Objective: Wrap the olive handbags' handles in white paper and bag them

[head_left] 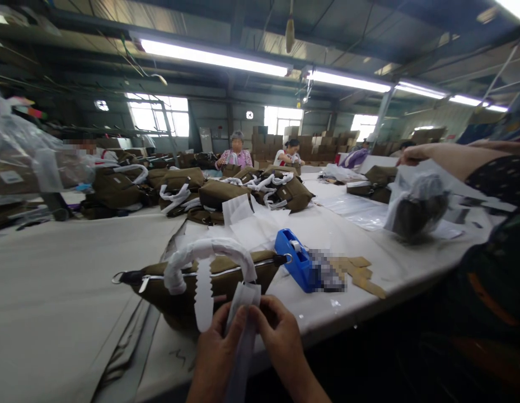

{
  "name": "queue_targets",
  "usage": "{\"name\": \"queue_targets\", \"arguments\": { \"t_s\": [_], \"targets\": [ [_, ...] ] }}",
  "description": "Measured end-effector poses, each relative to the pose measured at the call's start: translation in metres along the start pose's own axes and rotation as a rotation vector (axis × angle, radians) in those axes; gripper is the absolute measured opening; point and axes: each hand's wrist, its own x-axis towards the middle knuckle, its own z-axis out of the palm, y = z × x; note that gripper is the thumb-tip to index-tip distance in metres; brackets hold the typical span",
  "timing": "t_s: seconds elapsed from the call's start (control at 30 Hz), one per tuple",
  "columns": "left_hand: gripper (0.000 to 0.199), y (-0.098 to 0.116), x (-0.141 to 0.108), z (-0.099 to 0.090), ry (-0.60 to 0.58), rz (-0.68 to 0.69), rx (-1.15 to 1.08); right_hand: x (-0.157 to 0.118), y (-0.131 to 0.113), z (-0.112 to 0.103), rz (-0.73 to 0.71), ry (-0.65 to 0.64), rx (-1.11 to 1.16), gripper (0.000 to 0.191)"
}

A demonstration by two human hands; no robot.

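An olive-brown handbag (226,280) with a silver zip sits on the table in front of me. One of its handles (213,246) arches up, covered in white wrapping. A notched white strip (204,296) hangs down over the bag's near side. My left hand (221,338) pinches a long white wrapping strip (242,341) between thumb and fingers, close below the handle's right end. On the same strip, my right hand (276,324) closes from the other side, its thumb beside the left one. The strip's lower end trails down between my wrists.
A blue tape dispenser (297,260) stands right of the bag, beside brown card pieces (360,274). Behind lie white sheets (255,221) and a heap of similar bags (243,190). At right, a co-worker's arm (444,159) holds a bagged item (419,207). Other people sit farther back.
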Motion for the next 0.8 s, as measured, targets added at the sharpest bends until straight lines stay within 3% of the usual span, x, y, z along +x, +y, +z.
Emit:
{"name": "queue_targets", "arguments": {
  "t_s": [0.2, 0.47, 0.53, 0.7, 0.8],
  "targets": [
    [0.054, -0.001, 0.000, -0.004, 0.098, 0.109, 0.129, -0.001, 0.014, 0.011, 0.085, 0.027, 0.075, 0.039],
    [0.056, -0.008, -0.011, 0.010, 0.083, 0.184, 0.130, 0.000, 0.018, 0.009, 0.076, 0.031, 0.074, 0.039],
    [0.060, -0.010, -0.012, 0.008, 0.079, 0.181, 0.059, 0.001, 0.015, 0.008, 0.091, 0.006, 0.085, 0.040],
    [0.061, -0.008, -0.010, -0.005, -0.056, 0.085, -0.030, 0.001, 0.010, 0.007, 0.120, -0.036, 0.127, 0.039],
    [0.060, -0.009, -0.009, -0.006, -0.006, 0.075, -0.003, -0.001, 0.011, 0.009, 0.115, -0.019, 0.136, 0.036]
  ]
}}
